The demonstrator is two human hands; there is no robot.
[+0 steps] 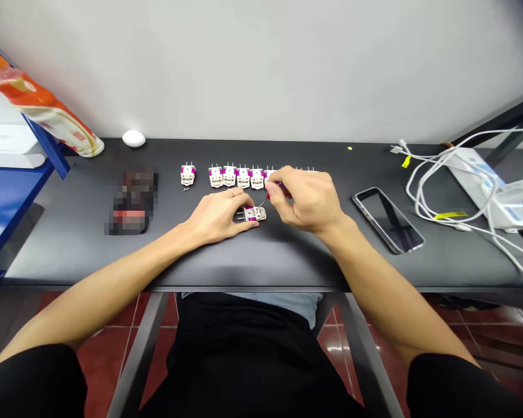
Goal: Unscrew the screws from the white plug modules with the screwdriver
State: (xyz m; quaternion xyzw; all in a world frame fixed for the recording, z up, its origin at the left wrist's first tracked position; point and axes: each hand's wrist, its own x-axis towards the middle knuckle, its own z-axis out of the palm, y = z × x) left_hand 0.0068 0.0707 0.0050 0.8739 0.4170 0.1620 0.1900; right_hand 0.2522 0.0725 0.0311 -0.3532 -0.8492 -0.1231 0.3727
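Thumb and fingers of my left hand point(218, 216) grip a white and purple electrical plug point(255, 214), its metal pins pointing left, low over the black tabletop. My right hand point(307, 199) is closed around a screwdriver point(268, 196) with a red and dark handle. The thin shaft slants down to the plug, its tip at or very near the plug's upper side. Behind my hands runs a row of similar plugs point(243, 177), pins toward the wall; my right hand hides part of it. Another plug point(187, 174) stands apart at the left, with small screws point(186, 188) beside it.
A phone point(389, 220) lies right of my right hand. White cables point(422, 186) and a white box point(483, 186) cover the far right. At left are a blurred dark object point(133, 200), a white oval object point(133, 139), an orange bag point(43, 101) and a blue shelf point(15, 200).
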